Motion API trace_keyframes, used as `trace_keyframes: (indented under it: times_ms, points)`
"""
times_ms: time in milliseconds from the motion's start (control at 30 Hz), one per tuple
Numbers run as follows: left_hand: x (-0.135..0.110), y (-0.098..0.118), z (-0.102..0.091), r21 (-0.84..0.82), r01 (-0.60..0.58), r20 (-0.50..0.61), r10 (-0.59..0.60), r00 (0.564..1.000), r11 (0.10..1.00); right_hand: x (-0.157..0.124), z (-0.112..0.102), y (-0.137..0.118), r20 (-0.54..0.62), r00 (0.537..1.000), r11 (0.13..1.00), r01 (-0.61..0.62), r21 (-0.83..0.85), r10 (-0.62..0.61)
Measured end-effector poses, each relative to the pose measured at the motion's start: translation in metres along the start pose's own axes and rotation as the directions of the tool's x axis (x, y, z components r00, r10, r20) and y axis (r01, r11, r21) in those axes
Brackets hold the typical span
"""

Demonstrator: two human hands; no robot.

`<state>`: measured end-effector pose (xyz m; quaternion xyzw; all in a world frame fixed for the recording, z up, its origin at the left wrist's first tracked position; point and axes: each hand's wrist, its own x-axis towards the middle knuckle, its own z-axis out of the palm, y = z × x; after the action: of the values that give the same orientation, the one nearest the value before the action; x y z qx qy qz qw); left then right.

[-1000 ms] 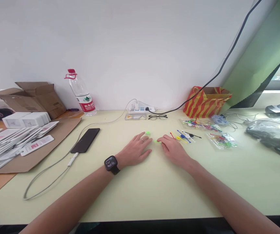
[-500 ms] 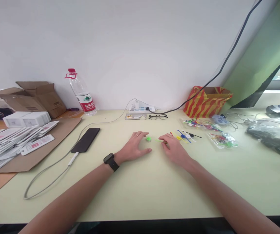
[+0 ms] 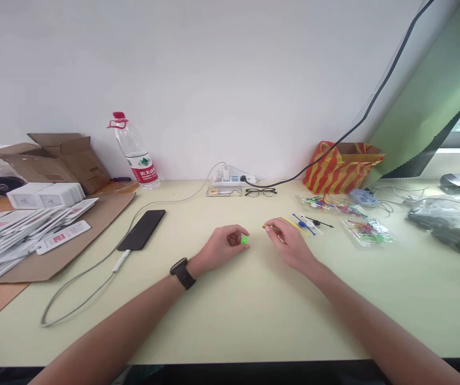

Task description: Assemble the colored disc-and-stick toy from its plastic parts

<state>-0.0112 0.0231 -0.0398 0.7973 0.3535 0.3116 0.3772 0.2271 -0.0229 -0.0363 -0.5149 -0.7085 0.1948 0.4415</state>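
My left hand (image 3: 225, 245), with a dark watch on its wrist, pinches a small bright green round plastic piece (image 3: 245, 240) between thumb and fingers. To its right, my right hand (image 3: 288, 240) has thumb and fingertips closed on a thin greenish plastic arrow (image 3: 265, 226), mostly hidden by the fingers. The two hands are a short gap apart, just over the table. Just beyond my right hand lie plastic arrows with round hubs: a yellow one (image 3: 300, 225) partly covered by the hand, a blue one (image 3: 303, 224), a white one and a black one (image 3: 315, 222).
Clear bags of coloured pieces (image 3: 368, 231) lie at the right, before a red-and-yellow striped bag (image 3: 340, 168). Glasses (image 3: 261, 192) and a power strip (image 3: 234, 178) are at the back. A phone (image 3: 142, 230), its cable, a water bottle (image 3: 144, 166) and white tags (image 3: 63, 237) stand left.
My left hand has closed on the green round piece and drawn it slightly nearer. My right hand has shifted a little to the right, still pinching the thin arrow; the red tip behind it is now hidden.
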Motion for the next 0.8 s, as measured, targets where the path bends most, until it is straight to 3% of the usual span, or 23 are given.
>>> trace_keyframes:
  times_ms: [167,300,467,800]
  points:
    - [-0.006,0.007,0.011,-0.274,0.148,0.06,-0.136,0.989,0.95,-0.004,-0.003,-0.015,0.045,0.998,0.989,0.046,0.141,-0.053]
    - [-0.005,0.014,0.009,-0.386,0.141,0.103,-0.109,0.989,0.912,-0.01,0.003,-0.019,0.153,0.983,0.965,0.057,0.255,-0.098]
    - [-0.006,0.026,0.005,-0.362,0.05,0.126,-0.005,0.992,0.931,-0.015,0.01,-0.018,0.194,0.975,0.971,0.065,0.228,-0.111]
    - [-0.006,0.021,0.009,-0.327,-0.006,0.055,0.026,0.998,0.945,-0.015,0.008,-0.016,0.177,0.968,0.981,0.16,0.109,-0.177]
